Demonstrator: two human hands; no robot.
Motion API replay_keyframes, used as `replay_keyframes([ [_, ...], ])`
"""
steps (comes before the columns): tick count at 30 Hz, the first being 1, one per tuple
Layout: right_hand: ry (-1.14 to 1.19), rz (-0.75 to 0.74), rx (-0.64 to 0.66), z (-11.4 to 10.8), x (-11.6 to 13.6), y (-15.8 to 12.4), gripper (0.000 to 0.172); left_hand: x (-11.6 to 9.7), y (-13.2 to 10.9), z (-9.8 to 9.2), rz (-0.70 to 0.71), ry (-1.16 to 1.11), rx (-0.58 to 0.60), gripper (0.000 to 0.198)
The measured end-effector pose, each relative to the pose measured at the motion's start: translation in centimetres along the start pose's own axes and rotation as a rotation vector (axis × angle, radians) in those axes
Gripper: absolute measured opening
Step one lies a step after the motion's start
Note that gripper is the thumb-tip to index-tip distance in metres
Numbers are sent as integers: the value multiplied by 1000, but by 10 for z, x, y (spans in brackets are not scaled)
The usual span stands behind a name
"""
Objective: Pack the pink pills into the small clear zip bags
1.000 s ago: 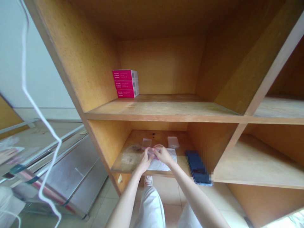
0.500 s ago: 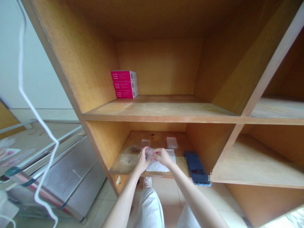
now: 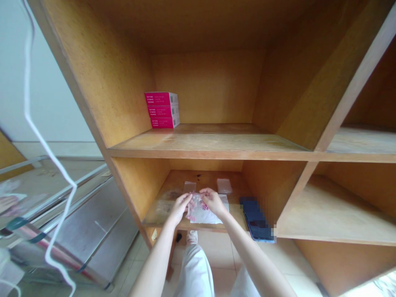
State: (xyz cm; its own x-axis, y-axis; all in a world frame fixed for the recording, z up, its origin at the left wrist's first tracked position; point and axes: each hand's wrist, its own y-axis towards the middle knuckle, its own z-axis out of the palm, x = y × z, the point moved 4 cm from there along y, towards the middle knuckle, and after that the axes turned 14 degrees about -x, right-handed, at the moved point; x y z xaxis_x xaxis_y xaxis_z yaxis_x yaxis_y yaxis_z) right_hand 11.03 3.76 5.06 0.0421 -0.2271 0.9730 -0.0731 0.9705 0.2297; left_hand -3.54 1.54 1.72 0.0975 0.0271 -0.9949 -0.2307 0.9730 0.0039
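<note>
A small clear plastic bag (image 3: 194,201) with pinkish-red bits hangs between my hands above a white sheet (image 3: 206,216) on the lower shelf. My left hand (image 3: 182,205) pinches the bag's left edge. My right hand (image 3: 212,201) has its fingers pressed together at the bag's right side, and some red bits show just below them. Behind my hands lie two flat clear packets, one at the left (image 3: 189,187) and one at the right (image 3: 224,185).
A dark phone-like object (image 3: 256,218) lies at the lower shelf's right front edge. Three stacked pink boxes (image 3: 161,110) stand on the upper shelf. A white cable (image 3: 51,152) hangs at the left beside a metal-edged case (image 3: 93,225).
My hands have moved slightly apart. The clear bag, bunched between them before, is now spread out, and its red bits show over the white sheet.
</note>
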Motion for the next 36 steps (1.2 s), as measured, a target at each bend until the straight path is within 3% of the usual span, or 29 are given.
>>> replay_keyframes([
  [8, -3, 115, -41, 3, -22, -3, 18, 19, -1, -5, -21, -113, -50, 32],
  [19, -83, 37, -29, 4, -25, -4, 11, 23, 0, -7, -22, -136, -78, 27],
  [26, -89, 48, 1, 11, -23, -9, 9, 17, -4, -3, 26, -31, 57, 26],
  [36, -199, 20, -46, 13, -20, -12, 9, 17, -3, -4, 47, -19, 14, 27],
])
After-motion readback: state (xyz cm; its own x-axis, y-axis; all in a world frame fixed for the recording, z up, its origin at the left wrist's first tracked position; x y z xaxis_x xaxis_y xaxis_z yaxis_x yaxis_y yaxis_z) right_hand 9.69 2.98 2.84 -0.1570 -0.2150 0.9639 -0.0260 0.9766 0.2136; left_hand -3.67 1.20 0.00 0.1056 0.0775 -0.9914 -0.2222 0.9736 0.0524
